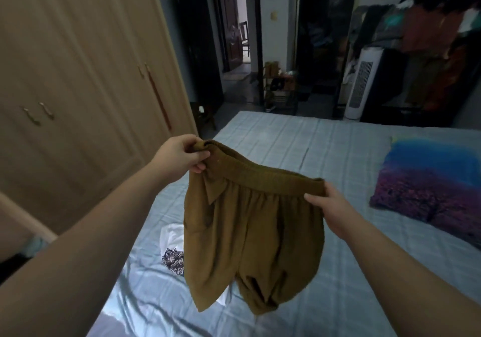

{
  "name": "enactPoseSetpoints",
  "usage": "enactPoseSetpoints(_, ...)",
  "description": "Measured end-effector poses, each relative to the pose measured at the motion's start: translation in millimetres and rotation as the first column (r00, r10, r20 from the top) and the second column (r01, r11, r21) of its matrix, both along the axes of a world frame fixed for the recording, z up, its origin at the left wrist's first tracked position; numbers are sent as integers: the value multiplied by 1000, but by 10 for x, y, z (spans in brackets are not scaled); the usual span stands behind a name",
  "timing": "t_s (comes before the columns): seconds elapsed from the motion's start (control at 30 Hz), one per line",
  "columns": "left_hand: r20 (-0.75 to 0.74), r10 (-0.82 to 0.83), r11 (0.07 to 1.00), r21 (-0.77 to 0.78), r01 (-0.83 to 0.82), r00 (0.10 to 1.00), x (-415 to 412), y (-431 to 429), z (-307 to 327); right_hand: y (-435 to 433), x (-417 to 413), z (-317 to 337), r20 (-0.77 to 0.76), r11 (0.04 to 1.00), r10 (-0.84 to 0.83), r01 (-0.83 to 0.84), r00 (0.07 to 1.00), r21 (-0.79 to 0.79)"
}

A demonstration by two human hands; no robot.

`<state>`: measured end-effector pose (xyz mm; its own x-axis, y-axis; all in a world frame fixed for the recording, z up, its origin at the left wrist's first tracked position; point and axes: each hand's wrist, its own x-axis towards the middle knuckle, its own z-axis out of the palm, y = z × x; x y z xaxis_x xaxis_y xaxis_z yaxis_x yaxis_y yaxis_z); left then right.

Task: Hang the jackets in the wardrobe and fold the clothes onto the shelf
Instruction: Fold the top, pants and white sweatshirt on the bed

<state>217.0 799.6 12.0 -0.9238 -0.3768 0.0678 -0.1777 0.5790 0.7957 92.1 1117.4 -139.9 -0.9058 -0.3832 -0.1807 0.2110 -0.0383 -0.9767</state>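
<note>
A pair of olive-brown shorts (250, 232) with an elastic waistband hangs in the air over the bed (338, 159). My left hand (179, 157) pinches the waistband's left end, and my right hand (328, 206) grips its right end. The legs dangle down toward the sheet. Behind the shorts a white garment (171, 243) with a dark floral print lies on the bed, partly hidden. The beige wardrobe (78, 76) stands at the left with its doors closed.
A purple and blue pillow (429, 180) lies on the bed's right side. A rack piled with clothes (429, 37) and a white tower fan (360, 87) stand at the back right. An open doorway (239, 24) lies beyond the bed.
</note>
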Motion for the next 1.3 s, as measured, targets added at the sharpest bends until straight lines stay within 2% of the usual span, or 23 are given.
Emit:
enactPoseSetpoints(0.13, 21, 90, 990, -111, -87, 996, 112, -119, -34, 65, -137, 339, -127, 999, 23, -18, 992, 43)
enactPoseSetpoints(0.2, -39, 125, 973, -189, -130, 991, 180, -127, 32, 80, -118, 594, -193, 996, 65, -52, 979, 68)
enactPoseSetpoints(0.27, -107, 139, 967, -198, -159, 984, 235, -132, 122, 105, -45, 864, -241, 992, 105, -86, 965, 87)
enactPoseSetpoints(0.37, -161, 89, 960, -249, -128, 983, 311, -117, 302, 178, 100, 1232, -249, 990, 123, -101, 961, 100)
enactPoseSetpoints(0.47, -257, 2, 1000, -26, -9, 966, 444, -58, 455, 294, 337, 1558, -200, 990, 135, -127, 970, 54)
enactPoseSetpoints(0.53, -327, -34, 997, 60, 57, 944, 548, -49, 529, 352, 556, 1765, -212, 987, 158, -158, 965, 14)
enactPoseSetpoints(0.67, -370, -121, 978, 116, 175, 921, 799, -90, 737, 399, 961, 2090, -315, 1000, -2, 2, 949, 1)
enactPoseSetpoints(0.9, -398, -245, 932, 153, 328, 884, 1153, -192, 1079, 408, 1710, 2499, -462, 958, -275, 283, 843, -53)
enactPoseSetpoints(1.03, -458, -288, 885, 208, 417, 841, 1323, -214, 1218, 485, 2140, 2757, -524, 936, -332, 344, 784, -78)
enactPoseSetpoints(1.17, -502, -333, 775, 336, 535, 798, 1411, -267, 1316, 597, 2498, 2953, -549, 923, -371, 360, 749, -134)
enactPoseSetpoints(1.3, -491, -330, 715, 429, 553, 807, 1423, -177, 1319, 630, 2678, 2941, -542, 914, -386, 389, 746, -115)
